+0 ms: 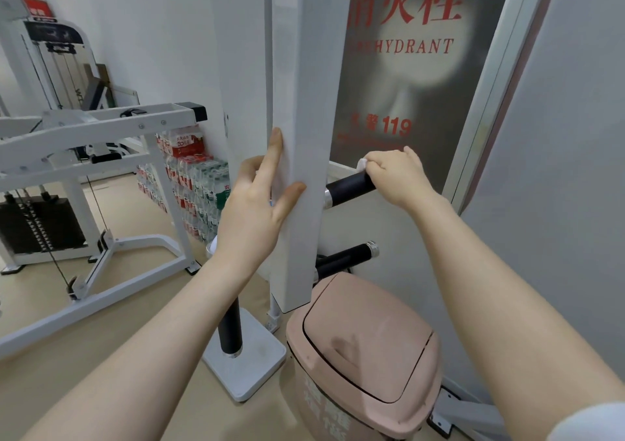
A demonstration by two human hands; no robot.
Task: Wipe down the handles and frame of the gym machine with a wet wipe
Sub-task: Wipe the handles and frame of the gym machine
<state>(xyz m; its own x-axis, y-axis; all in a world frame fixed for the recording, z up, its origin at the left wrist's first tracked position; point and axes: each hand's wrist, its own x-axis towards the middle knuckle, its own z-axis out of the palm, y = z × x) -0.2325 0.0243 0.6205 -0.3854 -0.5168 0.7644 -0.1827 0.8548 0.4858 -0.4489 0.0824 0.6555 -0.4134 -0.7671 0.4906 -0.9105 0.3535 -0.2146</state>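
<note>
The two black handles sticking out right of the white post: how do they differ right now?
The upper handle is gripped at its outer end by the right hand with a wipe; the lower handle is untouched. The upper handle's end is covered; the lower handle's silver end cap shows. Both are black with silver collars.

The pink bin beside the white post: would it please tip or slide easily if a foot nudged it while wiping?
The bin looks like thin plastic, so probably light and apt to slide on the smooth floor. It is tall and narrow-looking, so a high nudge might tip it. Its swing lid would likely flap.
</note>
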